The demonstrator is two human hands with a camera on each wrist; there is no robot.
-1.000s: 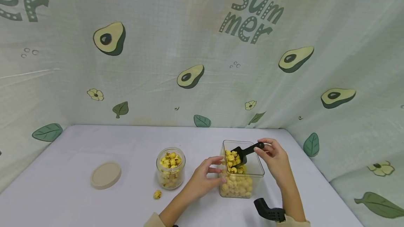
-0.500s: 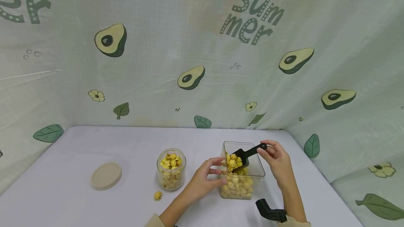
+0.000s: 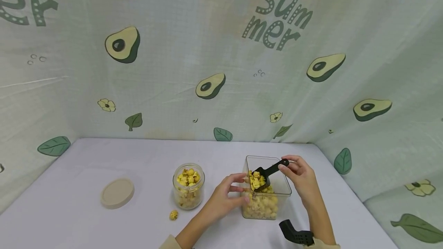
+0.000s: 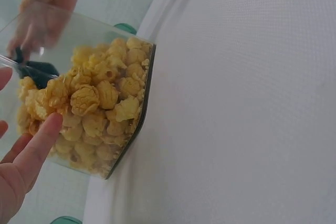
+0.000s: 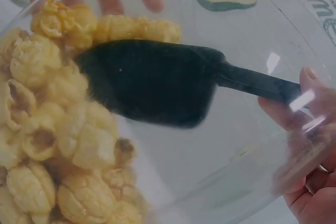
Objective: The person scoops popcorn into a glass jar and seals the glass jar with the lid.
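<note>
A clear square container [image 3: 284, 194] holds yellow popcorn [image 3: 257, 180], heaped toward its left side. My right hand [image 3: 300, 176] pinches the handle end of a black scoop [image 3: 273, 169], whose blade sits inside the container against the popcorn. In the right wrist view the scoop blade [image 5: 152, 82] shows through the clear wall, its tip at the kernels. My left hand [image 3: 223, 199] rests on the container's left side with fingers spread. Extended left-hand fingers [image 4: 39, 148] touch the wall in the left wrist view.
Left of the container stands a round clear jar [image 3: 188, 193] filled with popcorn. One loose popcorn piece [image 3: 174, 214] lies before the jar. A flat beige round lid [image 3: 117, 193] lies farther left on the white table [image 3: 104, 229]. A patterned curtain [image 3: 166, 49] hangs behind.
The scoop shifted slightly right and up, then back left and lower in the container, its blade turning against the popcorn. My left hand stays at the container's side.
</note>
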